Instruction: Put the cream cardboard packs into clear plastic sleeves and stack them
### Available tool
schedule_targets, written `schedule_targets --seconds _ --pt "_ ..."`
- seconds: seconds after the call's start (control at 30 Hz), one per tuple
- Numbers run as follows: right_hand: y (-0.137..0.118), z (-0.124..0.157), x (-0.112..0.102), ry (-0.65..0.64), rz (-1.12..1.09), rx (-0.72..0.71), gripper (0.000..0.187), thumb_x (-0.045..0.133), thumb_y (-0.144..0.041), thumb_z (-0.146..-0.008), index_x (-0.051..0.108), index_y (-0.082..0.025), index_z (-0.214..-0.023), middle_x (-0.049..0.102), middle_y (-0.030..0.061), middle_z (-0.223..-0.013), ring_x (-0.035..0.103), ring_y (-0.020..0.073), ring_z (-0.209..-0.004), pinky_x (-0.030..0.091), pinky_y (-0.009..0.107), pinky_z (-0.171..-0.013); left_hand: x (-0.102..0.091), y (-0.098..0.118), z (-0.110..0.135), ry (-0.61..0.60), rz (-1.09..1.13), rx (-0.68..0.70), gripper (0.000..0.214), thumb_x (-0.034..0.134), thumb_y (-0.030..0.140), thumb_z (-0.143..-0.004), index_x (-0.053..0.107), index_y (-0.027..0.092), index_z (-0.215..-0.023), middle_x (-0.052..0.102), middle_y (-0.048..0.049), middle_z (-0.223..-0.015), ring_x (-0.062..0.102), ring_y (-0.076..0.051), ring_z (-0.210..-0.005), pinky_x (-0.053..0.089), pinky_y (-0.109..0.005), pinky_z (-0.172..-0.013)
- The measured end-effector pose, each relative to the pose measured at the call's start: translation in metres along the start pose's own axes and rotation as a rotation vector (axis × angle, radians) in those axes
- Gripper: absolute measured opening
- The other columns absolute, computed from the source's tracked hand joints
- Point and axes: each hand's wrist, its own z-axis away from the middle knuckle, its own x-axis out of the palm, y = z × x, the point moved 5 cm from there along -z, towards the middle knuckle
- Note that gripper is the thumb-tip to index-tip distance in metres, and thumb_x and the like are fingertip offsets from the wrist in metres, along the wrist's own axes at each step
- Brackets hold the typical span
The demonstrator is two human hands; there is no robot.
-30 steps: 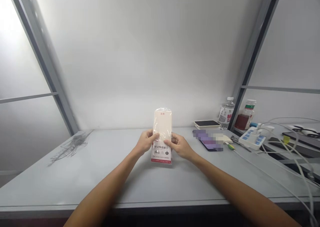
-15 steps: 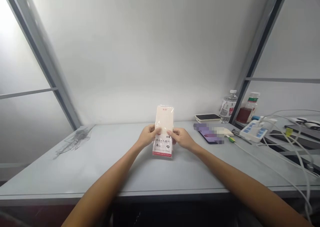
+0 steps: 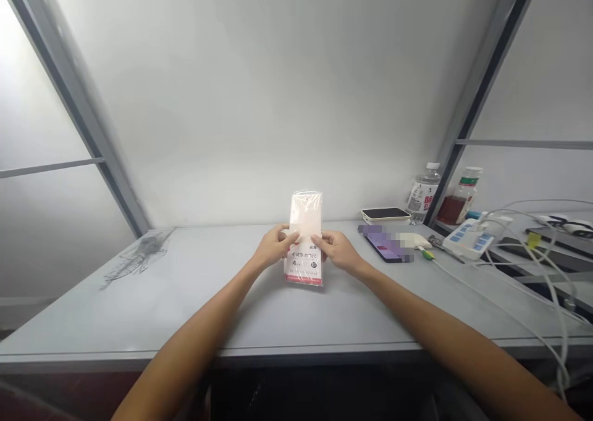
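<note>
A ruler set [image 3: 306,262] in a clear plastic packet, with a pale card, dark printed characters and a red strip along the bottom, is held upright above the desk. My left hand [image 3: 274,247] grips its left edge, the thumb lying on the front. On the opposite edge, my right hand [image 3: 340,250] pinches it in the same way. Most of the fingers of both hands are hidden behind the packet. Glare on the plastic covers part of the upper half, and the rulers themselves cannot be made out.
On the grey desk [image 3: 185,310], a purple-screened phone [image 3: 382,243] and a pale-edged phone [image 3: 385,215] lie to the right. Beyond them stand a water bottle [image 3: 422,194], a jar [image 3: 458,200] and a power strip [image 3: 470,239] with trailing cables. Dark scribble-like marks [image 3: 139,257] show at left.
The packet has tilted slightly, and glare now washes over its upper print. Both hands keep their hold at the edges. The view has shifted a little.
</note>
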Motion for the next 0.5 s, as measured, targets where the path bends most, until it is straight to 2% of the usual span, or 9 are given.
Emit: schedule_targets --seconds 0.1,0.2,0.37,0.5 --pt "0.001 0.000 -0.001 0.018 0.001 0.009 0.040 0.053 -0.055 -0.075 0.058 -0.015 -0.074 0.064 0.0033 -0.065 0.058 0.0143 -0.055 0.047 0.024 -0.048 -0.002 0.001 0.000 0.017 0.003 0.018 0.061 0.059 0.052 -0.071 0.045 0.020 -0.120 0.052 0.0035 -0.060 0.050 -0.010 -0.052 0.043 -0.022 -0.048" --pt "0.001 0.000 0.000 0.014 0.000 0.015 0.040 0.053 -0.055 -0.075 0.058 -0.015 -0.075 0.064 0.0039 -0.067 0.058 0.0143 -0.056 0.047 0.024 -0.047 -0.002 0.002 0.000 0.018 0.029 0.017 0.063 0.062 0.051 -0.069 0.046 0.019 -0.120 0.052 0.0034 -0.060 0.051 -0.010 -0.054 0.043 -0.021 -0.047" --pt "-0.003 0.001 0.001 0.009 -0.015 0.014 0.039 0.053 -0.054 -0.076 0.056 -0.015 -0.073 0.063 0.0028 -0.064 0.057 0.0132 -0.054 0.046 0.023 -0.047 -0.005 0.005 0.000 -0.010 0.084 -0.020 0.047 0.051 0.056 -0.075 0.057 0.015 -0.096 0.056 0.0007 -0.059 0.052 -0.009 -0.048 0.043 -0.022 -0.047" --pt "0.005 0.000 0.001 -0.044 0.038 0.130 0.036 0.054 -0.050 -0.077 0.055 -0.014 -0.071 0.062 0.0023 -0.058 0.054 0.0105 -0.046 0.042 0.021 -0.041 -0.016 -0.006 -0.003 -0.045 -0.003 -0.151 0.046 0.047 0.059 -0.074 0.055 0.014 -0.074 0.061 -0.0034 -0.056 0.056 -0.012 -0.046 0.039 -0.023 -0.044"
